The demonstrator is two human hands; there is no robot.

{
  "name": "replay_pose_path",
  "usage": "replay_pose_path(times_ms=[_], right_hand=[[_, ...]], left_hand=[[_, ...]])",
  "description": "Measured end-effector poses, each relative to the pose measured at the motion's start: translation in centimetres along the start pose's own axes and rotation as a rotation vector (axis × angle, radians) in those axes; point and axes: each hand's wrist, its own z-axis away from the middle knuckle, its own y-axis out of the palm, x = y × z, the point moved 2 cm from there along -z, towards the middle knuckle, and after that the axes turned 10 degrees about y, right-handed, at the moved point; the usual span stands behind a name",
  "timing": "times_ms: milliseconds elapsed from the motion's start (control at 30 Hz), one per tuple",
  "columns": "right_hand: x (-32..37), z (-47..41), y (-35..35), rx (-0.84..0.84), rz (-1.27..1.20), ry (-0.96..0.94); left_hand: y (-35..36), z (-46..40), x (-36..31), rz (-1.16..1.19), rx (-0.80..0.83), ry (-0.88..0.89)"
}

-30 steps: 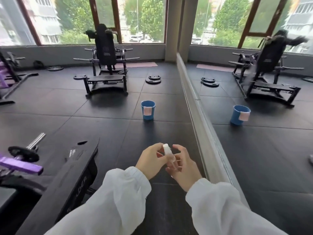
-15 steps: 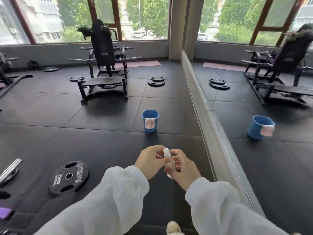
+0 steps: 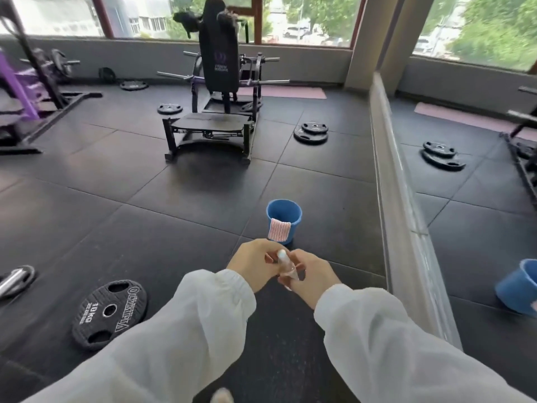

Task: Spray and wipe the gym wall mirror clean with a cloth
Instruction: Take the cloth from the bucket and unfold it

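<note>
Both hands meet low in the middle of the view, in white sleeves: the right hand (image 3: 312,279) has its fingers curled round the clear body of a small spray bottle (image 3: 286,264), and the left hand (image 3: 252,264) pinches it near the white cap at the top. The bottle is slim and see-through with a pale rounded cap, tilted a little to the left. Just beyond the hands a blue bucket (image 3: 284,212) stands on the floor, with a pink striped cloth (image 3: 279,230) draped over its near rim. To the right runs the wall mirror (image 3: 476,199), its grey lower frame slanting away, with the bucket and weight plates reflected in it. A 10 kg weight plate (image 3: 109,313) lies flat at lower left, and a black weight machine (image 3: 216,91) stands further off. The floor (image 3: 139,199) is dark rubber tiles under large windows.
</note>
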Motion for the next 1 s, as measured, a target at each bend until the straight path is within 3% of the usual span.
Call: replay_pose_path(times_ms=[500,667,1000], right_hand=[[3.9,-29.6,-5.0,-0.088,-0.080,0.245],[3.7,-38.1,-5.8,-0.085,-0.086,0.340],[-2.5,-58.8,-8.8,-0.013,0.068,0.420]], left_hand=[[-4.2,-31.4,11.1,0.036,0.286,0.042],[-3.6,-39.4,14.7,0.079,0.369,-0.019],[1.0,-55.4,24.0,0.090,0.298,-0.260]])
